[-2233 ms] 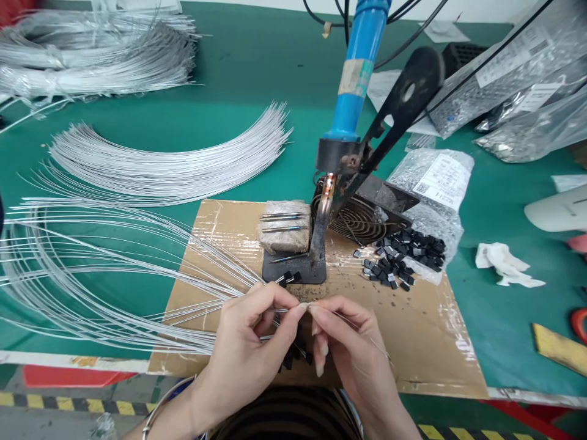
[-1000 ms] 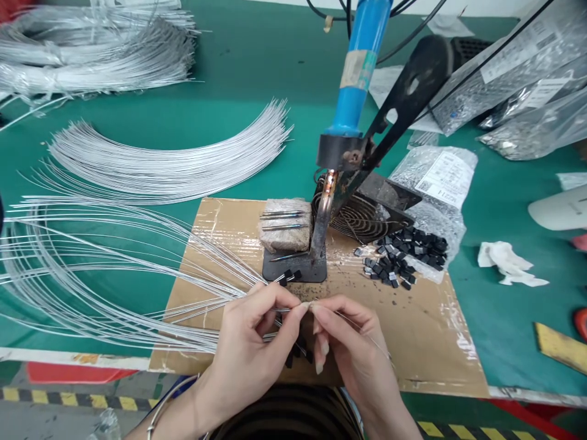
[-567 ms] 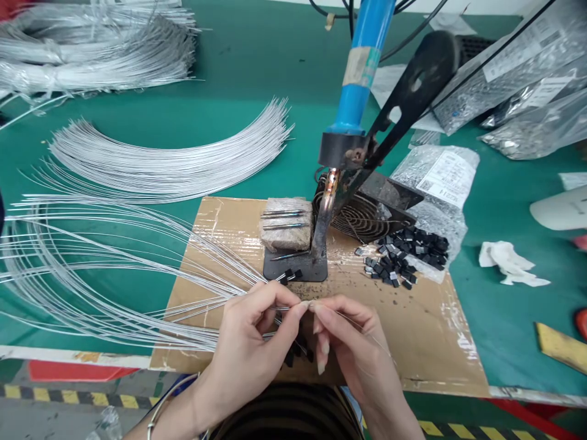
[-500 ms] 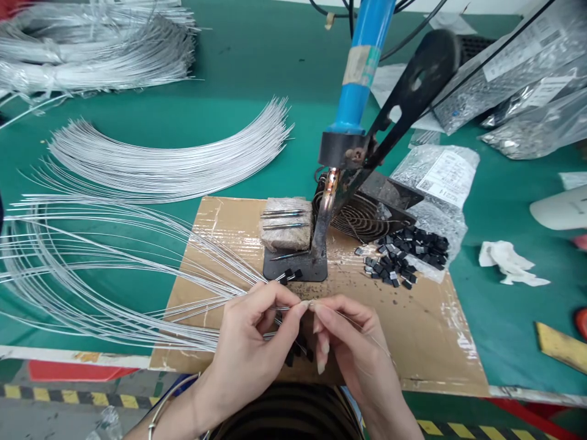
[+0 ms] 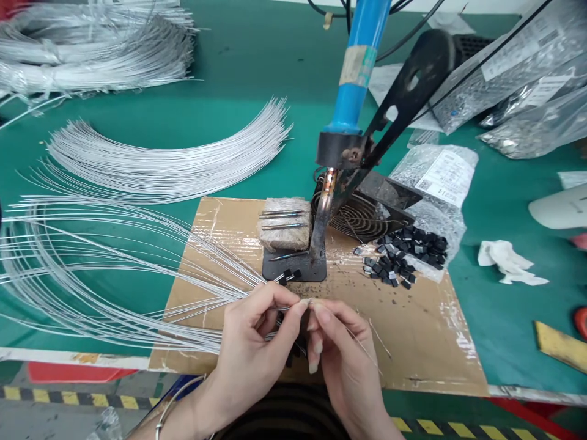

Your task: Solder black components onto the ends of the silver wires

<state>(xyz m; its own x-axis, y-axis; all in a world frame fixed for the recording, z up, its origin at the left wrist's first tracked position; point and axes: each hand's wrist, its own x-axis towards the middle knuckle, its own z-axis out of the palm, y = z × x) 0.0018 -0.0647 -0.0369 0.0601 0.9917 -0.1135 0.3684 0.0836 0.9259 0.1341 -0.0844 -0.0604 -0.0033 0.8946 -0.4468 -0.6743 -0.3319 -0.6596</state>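
Over the front of a cardboard sheet (image 5: 422, 342), my left hand (image 5: 261, 336) and my right hand (image 5: 346, 348) meet with their fingertips almost touching. Each is closed in a pinch on a thin wire end, whose tip is mostly hidden by the fingers. Fine pale strands (image 5: 367, 351) trail out past my right hand. Loose white wires (image 5: 183, 333) run from the left under and behind my left hand. Small black connector pieces (image 5: 290, 276) sit on wire ends just beyond the fingers, and more dark pieces lie partly hidden below the hands.
A blue-handled soldering iron (image 5: 353, 91) stands tip-down in a black stand (image 5: 413, 91), beside a worn block (image 5: 285, 235) with metal tips on it. Black connector pieces (image 5: 394, 260) are heaped right. White wire bundles (image 5: 169, 168) lie left, plastic bags (image 5: 536, 116) at far right.
My right hand has turned slightly and shifted left, and the fine strands behind it show more clearly. My left hand stays pinched in nearly the same place.
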